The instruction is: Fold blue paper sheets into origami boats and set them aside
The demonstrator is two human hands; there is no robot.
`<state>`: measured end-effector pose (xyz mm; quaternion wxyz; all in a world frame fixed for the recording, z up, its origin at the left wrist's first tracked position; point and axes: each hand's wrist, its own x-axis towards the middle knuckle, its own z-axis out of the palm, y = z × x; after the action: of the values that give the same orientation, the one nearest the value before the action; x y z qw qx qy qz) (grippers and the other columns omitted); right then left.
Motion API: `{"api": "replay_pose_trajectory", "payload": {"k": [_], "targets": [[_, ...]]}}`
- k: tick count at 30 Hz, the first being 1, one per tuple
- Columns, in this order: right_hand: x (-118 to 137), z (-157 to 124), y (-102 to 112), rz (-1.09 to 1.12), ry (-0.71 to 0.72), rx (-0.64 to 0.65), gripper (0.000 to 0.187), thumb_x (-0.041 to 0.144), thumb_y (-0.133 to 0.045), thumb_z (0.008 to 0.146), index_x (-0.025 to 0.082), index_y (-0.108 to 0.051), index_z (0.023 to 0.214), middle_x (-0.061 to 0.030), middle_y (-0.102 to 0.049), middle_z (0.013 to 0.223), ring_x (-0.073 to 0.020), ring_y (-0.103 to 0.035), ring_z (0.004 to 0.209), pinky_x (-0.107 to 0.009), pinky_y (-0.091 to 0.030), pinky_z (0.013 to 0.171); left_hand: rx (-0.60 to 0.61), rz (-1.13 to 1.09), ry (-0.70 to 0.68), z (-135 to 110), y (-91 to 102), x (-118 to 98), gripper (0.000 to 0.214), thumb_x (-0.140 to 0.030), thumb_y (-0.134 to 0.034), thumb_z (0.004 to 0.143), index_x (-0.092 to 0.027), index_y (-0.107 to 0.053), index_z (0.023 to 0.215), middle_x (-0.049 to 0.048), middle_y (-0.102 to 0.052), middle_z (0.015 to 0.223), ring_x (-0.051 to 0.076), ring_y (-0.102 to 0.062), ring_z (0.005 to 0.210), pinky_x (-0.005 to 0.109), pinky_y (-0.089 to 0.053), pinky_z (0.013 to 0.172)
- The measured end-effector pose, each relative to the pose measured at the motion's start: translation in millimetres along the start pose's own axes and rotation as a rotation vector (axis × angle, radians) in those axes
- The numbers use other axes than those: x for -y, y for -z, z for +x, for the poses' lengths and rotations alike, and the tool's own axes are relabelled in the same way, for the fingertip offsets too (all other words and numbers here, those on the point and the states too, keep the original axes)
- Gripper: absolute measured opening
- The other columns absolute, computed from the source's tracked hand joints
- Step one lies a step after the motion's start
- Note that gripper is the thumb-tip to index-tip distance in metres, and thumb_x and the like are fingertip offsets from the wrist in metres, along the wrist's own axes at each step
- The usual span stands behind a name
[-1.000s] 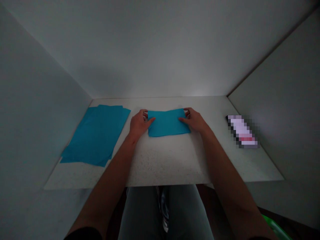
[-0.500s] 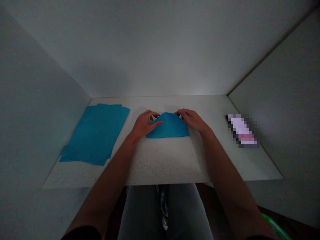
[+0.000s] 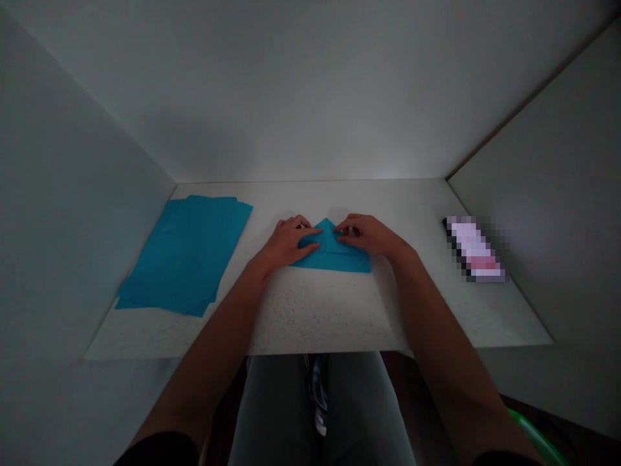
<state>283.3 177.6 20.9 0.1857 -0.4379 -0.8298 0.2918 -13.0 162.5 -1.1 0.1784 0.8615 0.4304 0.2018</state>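
Blue sheets (image 3: 184, 252) lie overlapping at far left. Left hand (image 3: 288, 243) and right hand (image 3: 365, 235) press with flattened fingers, not gripping, on a folded blue triangle (image 3: 334, 257) mid-desk (image 3: 330, 317); lifted fingers could let its folds spring open. A blurred device (image 3: 475, 249) sits right.

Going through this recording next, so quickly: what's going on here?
A person has both hands on a blue paper sheet folded to a point, left hand and right hand pressing its slanted sides, on a white speckled tabletop. More blue sheets lie flat to the left; a pixelated object lies to the right.
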Motion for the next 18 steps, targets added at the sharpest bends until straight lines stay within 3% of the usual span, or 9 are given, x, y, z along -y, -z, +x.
{"api": "replay_pose_trajectory", "payload": {"k": [4, 8, 13, 15, 18], "targets": [[0.5, -0.1, -1.7, -0.019, 0.024, 0.014, 0.044, 0.046, -0.084, 0.091, 0.03, -0.084, 0.132, -0.008, -0.074, 0.107, -0.0235, -0.069, 0.085, -0.038, -0.057, 0.083, -0.055, 0.034, 0.026, 3.1, -3.3, -2.7, 0.041, -0.045, -0.076, 0.1, -0.032, -0.08, 0.138, 0.0094, -0.072, 0.12, 0.031, -0.067, 0.115, 0.05, -0.045, 0.108], [-3.7, 0.5, -2.5, -0.048, 0.022, -0.045, 0.038, 0.043, -0.078, 0.096, 0.03, -0.084, 0.131, -0.0092, -0.072, 0.112, -0.0246, -0.07, 0.09, -0.041, -0.058, 0.088, -0.024, 0.016, 0.004, 3.2, -1.7, -4.3, 0.039, -0.046, -0.078, 0.099, -0.03, -0.081, 0.134, 0.009, -0.075, 0.116, 0.03, -0.069, 0.111, 0.049, -0.047, 0.106], [-2.0, 0.4, -0.6, -0.045, 0.114, -0.016, 0.03, 0.044, -0.074, 0.099, 0.032, -0.088, 0.123, -0.0099, -0.075, 0.116, -0.0299, -0.071, 0.107, -0.047, -0.058, 0.099, 0.025, -0.069, -0.089, -1.3, 6.4, -6.8, 0.069, -0.055, -0.1, 0.073, -0.03, -0.081, 0.135, 0.0122, -0.071, 0.141, 0.037, -0.067, 0.131, 0.056, -0.049, 0.116], [0.2, -0.1, -0.5, -0.038, 0.134, 0.012, 0.039, 0.054, -0.083, 0.093, 0.033, -0.087, 0.125, -0.0103, -0.075, 0.12, -0.0321, -0.07, 0.112, -0.051, -0.057, 0.104, 0.031, -0.106, -0.12, -1.7, 9.2, -8.2, 0.071, -0.052, -0.104, 0.067, -0.031, -0.082, 0.132, 0.0113, -0.072, 0.144, 0.038, -0.066, 0.135, 0.059, -0.047, 0.121], [2.2, -1.7, -1.6, -0.067, 0.134, 0.031, 0.07, 0.067, -0.097, 0.072, 0.032, -0.085, 0.132, -0.0121, -0.071, 0.129, -0.0362, -0.066, 0.12, -0.057, -0.054, 0.112, 0.032, -0.154, -0.14, -1.2, 11.3, -10.2, 0.061, -0.045, -0.101, 0.071, -0.032, -0.082, 0.128, 0.0087, -0.078, 0.138, 0.035, -0.071, 0.13, 0.058, -0.049, 0.121]]}}
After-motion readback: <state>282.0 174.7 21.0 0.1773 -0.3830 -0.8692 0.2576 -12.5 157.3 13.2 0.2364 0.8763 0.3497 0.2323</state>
